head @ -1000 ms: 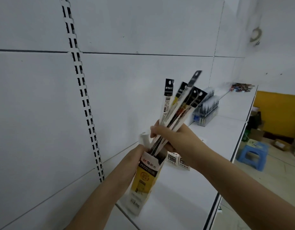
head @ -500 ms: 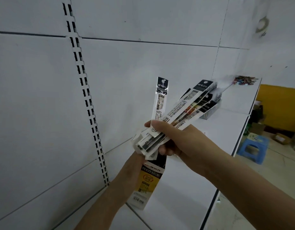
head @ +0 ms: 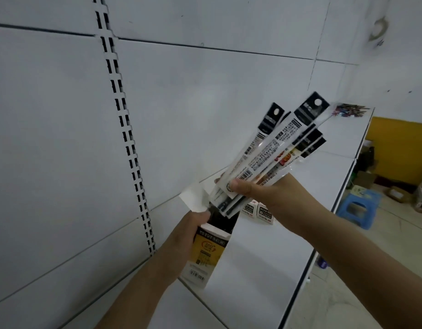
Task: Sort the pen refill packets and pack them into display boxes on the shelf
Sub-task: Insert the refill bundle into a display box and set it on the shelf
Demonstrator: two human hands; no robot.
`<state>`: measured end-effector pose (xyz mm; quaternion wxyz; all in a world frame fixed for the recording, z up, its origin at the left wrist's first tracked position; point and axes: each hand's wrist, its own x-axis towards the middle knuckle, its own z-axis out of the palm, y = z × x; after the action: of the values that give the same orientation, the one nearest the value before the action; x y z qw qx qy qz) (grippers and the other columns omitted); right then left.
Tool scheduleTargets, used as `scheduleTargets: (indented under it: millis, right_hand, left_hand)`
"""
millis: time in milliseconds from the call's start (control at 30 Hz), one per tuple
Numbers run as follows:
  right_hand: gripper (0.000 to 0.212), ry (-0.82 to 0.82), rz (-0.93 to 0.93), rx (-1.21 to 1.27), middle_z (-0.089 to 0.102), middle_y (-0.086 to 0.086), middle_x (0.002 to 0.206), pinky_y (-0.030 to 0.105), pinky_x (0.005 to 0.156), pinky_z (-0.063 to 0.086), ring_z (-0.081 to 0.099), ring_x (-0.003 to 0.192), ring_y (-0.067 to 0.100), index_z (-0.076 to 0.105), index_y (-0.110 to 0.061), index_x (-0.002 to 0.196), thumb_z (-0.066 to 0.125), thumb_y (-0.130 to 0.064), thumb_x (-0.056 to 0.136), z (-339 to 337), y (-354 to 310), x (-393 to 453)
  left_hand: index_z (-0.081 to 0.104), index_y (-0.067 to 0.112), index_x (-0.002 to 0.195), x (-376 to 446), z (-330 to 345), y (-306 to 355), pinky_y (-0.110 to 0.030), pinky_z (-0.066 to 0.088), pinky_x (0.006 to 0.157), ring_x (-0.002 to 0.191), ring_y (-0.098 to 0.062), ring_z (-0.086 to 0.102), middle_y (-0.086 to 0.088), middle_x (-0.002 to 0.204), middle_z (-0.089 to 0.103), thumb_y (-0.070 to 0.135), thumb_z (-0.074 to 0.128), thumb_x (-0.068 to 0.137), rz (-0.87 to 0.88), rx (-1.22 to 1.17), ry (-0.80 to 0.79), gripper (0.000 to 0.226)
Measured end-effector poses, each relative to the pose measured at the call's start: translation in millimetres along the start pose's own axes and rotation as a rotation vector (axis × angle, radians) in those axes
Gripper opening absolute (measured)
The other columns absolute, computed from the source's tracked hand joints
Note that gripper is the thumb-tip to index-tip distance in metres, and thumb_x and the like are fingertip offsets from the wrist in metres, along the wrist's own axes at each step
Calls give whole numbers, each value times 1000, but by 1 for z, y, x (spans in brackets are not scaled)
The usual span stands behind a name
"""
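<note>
I'm seeing the right hand (head: pixel 264 193) gripping a fanned bundle of refill packets (head: pixel 274 160), thumb pressing across the front near their lower ends. Packets are tilting up and to the right, black header tabs at the top, lower ends hanging just above the open top of the box (head: pixel 208 250); can't tell if any are touching it. Left hand (head: pixel 188 231) is wrapping around the box from its left side, fingers curling on it, holding it upright with its base on the shelf (head: pixel 252 269). Box is yellow and black on the front with a barcode low down; its white top flap (head: pixel 193 198) is sticking up and back toward the wall panel. Two small white boxes (head: pixel 258 211) are sitting on the shelf just behind the right hand. Farther along the shelf, near its far end, a small pile of coloured items (head: pixel 347 110) is lying, too blurred to identify. Slotted upright (head: pixel 126 138) is running down the wall left of the hands. Blue stool (head: pixel 357 207) is standing on the floor to the right, below the shelf edge.
</note>
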<state>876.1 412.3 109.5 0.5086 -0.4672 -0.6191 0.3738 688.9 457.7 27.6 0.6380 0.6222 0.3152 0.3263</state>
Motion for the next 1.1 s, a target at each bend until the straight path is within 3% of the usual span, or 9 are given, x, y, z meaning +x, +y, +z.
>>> scheduleTargets:
  millis: [133, 333, 500, 633, 767, 833, 933, 1033, 1100]
  right_hand:
    - [26, -102, -94, -122, 75, -15, 94, 16, 72, 56, 72, 90, 5, 69, -22, 95, 75, -23, 70, -8, -4, -1]
    - [32, -322, -163, -357, 71, -27, 94, 12, 74, 54, 68, 92, -5, 69, -25, 98, 82, -12, 72, -3, -24, 4]
    - [38, -368, -163, -403, 72, -20, 102, 24, 82, 58, 68, 97, -1, 67, -35, 99, 85, -19, 70, 7, -23, 15]
    - [39, -438, -99, -403, 73, -9, 108, 30, 84, 59, 69, 100, 5, 70, -23, 107, 85, -18, 71, 9, -17, 24]
    - [48, -495, -105, -333, 70, 0, 117, 45, 91, 56, 67, 110, 20, 67, -15, 114, 84, -29, 71, 13, -18, 29]
    - [40, -517, -137, -316, 70, -1, 116, 47, 91, 55, 66, 111, 22, 68, -17, 111, 82, -26, 75, 15, -20, 30]
    - [25, -521, -147, -271, 71, -1, 105, 49, 87, 56, 68, 103, 25, 69, -15, 103, 78, -13, 80, 16, -19, 33]
    - [28, -501, -101, -326, 73, -2, 105, 46, 88, 57, 69, 102, 19, 69, -15, 106, 79, -15, 80, 19, -11, 33]
    - [35, -496, -71, -335, 73, -3, 110, 41, 90, 57, 69, 105, 14, 69, -16, 112, 79, -16, 78, 18, -10, 32]
  left_hand:
    - [69, 24, 117, 0, -9, -4, -57, 48, 95, 95, -30, 64, -25, 106, 66, 60, 48, 75, -18, -15, 4, 59]
    - [76, 42, 98, 3, 0, -2, -55, 44, 102, 98, -20, 66, 0, 100, 73, 46, 47, 76, 29, -60, -1, 36]
    - [76, 48, 91, 5, -1, 2, -43, 51, 98, 94, -7, 69, 10, 95, 76, 33, 35, 76, 84, -102, -15, 46]
    - [77, 45, 91, 4, -2, 6, -22, 55, 81, 97, -3, 69, 14, 100, 76, 31, 33, 75, 71, -106, -35, 49]
    - [77, 47, 87, 9, -5, 2, -38, 50, 95, 93, -4, 70, 12, 94, 76, 32, 29, 93, 71, -79, 28, 50]
    - [76, 47, 84, 12, -6, 3, -47, 48, 99, 90, -7, 71, 9, 90, 77, 33, 25, 101, 74, -67, 60, 56]
    - [73, 53, 93, 12, -7, 3, -47, 48, 101, 104, -12, 68, 10, 102, 76, 50, 26, 91, 82, -59, 58, 47]
    - [73, 53, 95, 10, -12, -2, -42, 46, 103, 107, -8, 66, 10, 107, 75, 47, 27, 83, 59, -48, 46, 48]
    - [73, 46, 103, 12, -15, -4, -43, 46, 105, 112, -16, 65, 4, 112, 73, 44, 27, 85, 56, -30, 40, 49]
